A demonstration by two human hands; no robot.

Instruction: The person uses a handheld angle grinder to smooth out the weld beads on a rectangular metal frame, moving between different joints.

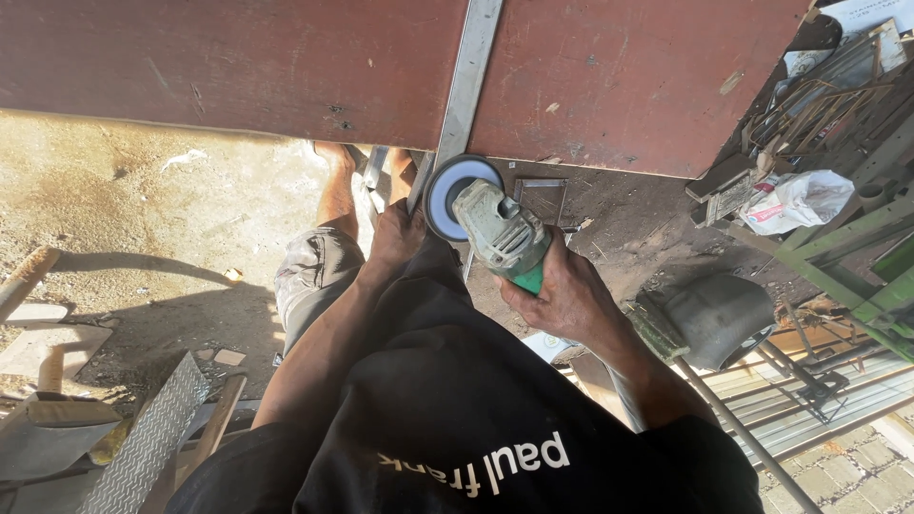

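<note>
My right hand (569,297) grips the green body of an angle grinder (500,231), whose grey head and round disc (447,187) sit against the near end of a long flat metal bar (470,69). The bar lies across a dark red board (238,62). My left hand (396,231) is closed around the bar's near end, just left of the disc. My bare leg and foot (335,181) stand below on the dirt.
Dirt ground (143,219) spreads at left with a ribbed metal plate (152,433) and wood scraps. At right are green metal frames (857,257), a crumpled white bag (795,200), a dark curved sheet (719,314) and rods. A small metal bracket (541,198) lies under the board's edge.
</note>
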